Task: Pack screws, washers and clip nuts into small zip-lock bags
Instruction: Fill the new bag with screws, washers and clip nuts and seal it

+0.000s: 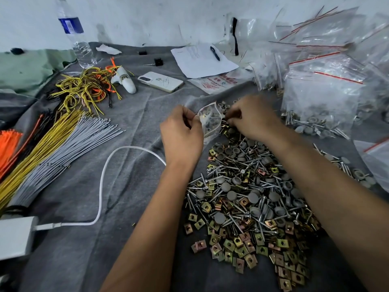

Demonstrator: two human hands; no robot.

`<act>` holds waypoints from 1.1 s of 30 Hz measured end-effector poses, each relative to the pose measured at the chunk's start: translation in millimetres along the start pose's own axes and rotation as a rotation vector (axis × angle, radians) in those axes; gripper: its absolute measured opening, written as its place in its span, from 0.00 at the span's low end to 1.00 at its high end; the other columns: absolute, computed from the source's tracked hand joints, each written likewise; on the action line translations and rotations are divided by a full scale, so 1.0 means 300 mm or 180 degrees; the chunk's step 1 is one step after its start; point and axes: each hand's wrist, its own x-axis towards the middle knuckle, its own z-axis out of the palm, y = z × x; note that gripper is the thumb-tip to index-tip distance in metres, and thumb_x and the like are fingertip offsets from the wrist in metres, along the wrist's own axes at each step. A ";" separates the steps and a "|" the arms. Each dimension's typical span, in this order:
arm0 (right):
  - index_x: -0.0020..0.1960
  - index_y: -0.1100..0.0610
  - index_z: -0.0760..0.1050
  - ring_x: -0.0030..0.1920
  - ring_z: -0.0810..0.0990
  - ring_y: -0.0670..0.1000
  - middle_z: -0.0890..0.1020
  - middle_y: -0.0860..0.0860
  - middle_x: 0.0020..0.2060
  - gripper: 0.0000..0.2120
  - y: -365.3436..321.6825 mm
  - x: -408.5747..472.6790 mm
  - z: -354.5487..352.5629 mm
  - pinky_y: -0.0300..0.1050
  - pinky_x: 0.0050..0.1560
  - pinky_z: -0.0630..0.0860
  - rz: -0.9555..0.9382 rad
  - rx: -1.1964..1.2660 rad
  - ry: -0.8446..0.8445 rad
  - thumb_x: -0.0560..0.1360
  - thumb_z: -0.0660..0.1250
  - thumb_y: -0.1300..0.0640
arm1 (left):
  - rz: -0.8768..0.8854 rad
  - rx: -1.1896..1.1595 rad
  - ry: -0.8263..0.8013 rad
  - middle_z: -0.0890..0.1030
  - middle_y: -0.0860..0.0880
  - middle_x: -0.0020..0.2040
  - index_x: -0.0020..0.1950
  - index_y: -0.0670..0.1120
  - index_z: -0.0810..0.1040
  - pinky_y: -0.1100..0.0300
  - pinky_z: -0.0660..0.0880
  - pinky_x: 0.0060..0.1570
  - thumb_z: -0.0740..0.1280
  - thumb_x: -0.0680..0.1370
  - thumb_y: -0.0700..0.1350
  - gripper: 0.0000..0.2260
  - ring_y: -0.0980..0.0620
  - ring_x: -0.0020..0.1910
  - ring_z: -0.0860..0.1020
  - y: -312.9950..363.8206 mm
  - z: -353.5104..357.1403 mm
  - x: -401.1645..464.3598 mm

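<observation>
A big loose heap of screws, grey round washers and brass-coloured clip nuts covers the grey cloth in front of me. Above the heap's far end I hold a small clear zip-lock bag that has some parts inside. My left hand pinches the bag's left rim. My right hand has its fingers curled at the bag's right rim, over the heap; what its fingertips pinch is hidden.
Filled zip-lock bags pile up at the right. At the left lie bundles of grey, yellow and orange cable ties. A white cable, phone, water bottle, paper with pen lie farther off.
</observation>
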 end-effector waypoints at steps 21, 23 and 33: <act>0.39 0.56 0.74 0.35 0.75 0.47 0.77 0.49 0.35 0.11 -0.044 -0.001 -0.021 0.41 0.31 0.64 -0.0078 -0.1034 -0.0821 0.77 0.74 0.58 | -0.0092 -0.0046 0.0115 0.77 0.53 0.33 0.40 0.50 0.75 0.60 0.72 0.33 0.68 0.78 0.36 0.11 0.55 0.32 0.74 0.002 -0.008 0.003; 0.39 0.53 0.75 0.37 0.77 0.44 0.79 0.47 0.38 0.10 -0.017 -0.027 -0.030 0.37 0.34 0.68 -0.0150 -0.0515 -0.0586 0.76 0.74 0.61 | -0.0100 -0.0033 0.0127 0.77 0.52 0.34 0.40 0.50 0.74 0.57 0.73 0.33 0.67 0.78 0.36 0.12 0.53 0.32 0.75 0.002 -0.009 0.002; 0.54 0.52 0.85 0.38 0.82 0.43 0.85 0.48 0.46 0.07 0.038 -0.069 -0.039 0.29 0.33 0.70 -0.0020 0.0122 -0.0099 0.80 0.70 0.60 | -0.0039 0.0051 0.0190 0.78 0.52 0.34 0.41 0.47 0.76 0.60 0.71 0.32 0.68 0.78 0.36 0.08 0.53 0.32 0.75 -0.001 -0.009 0.000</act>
